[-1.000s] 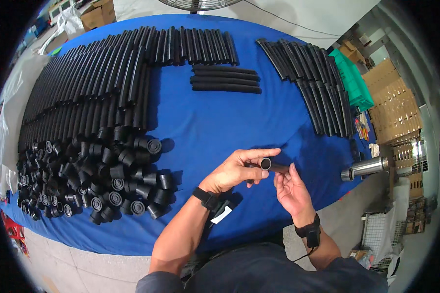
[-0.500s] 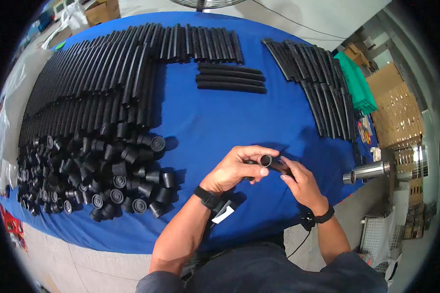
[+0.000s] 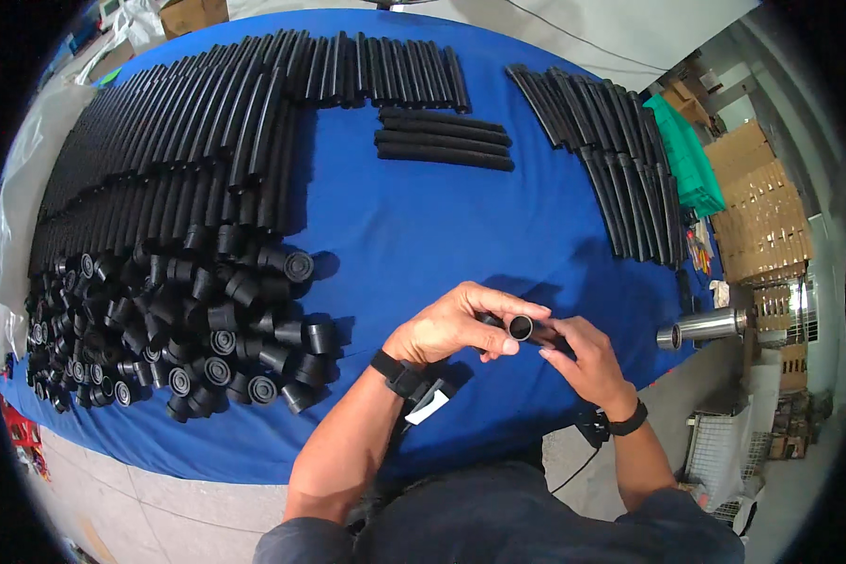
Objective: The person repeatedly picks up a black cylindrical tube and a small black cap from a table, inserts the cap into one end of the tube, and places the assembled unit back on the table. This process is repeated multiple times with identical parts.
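Observation:
My right hand (image 3: 587,362) is closed around a black tube (image 3: 542,336), whose round open end faces toward me and to the left. My left hand (image 3: 451,324) is closed beside that end, its thumb and forefinger close to the rim. A small black cap-like piece (image 3: 487,320) shows within the left fingers, mostly hidden by them. Both hands are above the blue cloth (image 3: 423,226). To their left lies a heap of black ribbed end caps (image 3: 221,343), loose and turned every way.
Long rows of black tubes (image 3: 188,122) cover the far left. Several tubes (image 3: 442,150) lie crosswise at the back middle, and more tubes (image 3: 620,169) at the right. Beyond them are a green bin (image 3: 686,155) and a shiny metal cylinder (image 3: 710,326) at the table's edge.
The tube's open end has shifted slightly right and down and shows more of its round mouth. Both hands keep their hold. The whole view has tilted a little.

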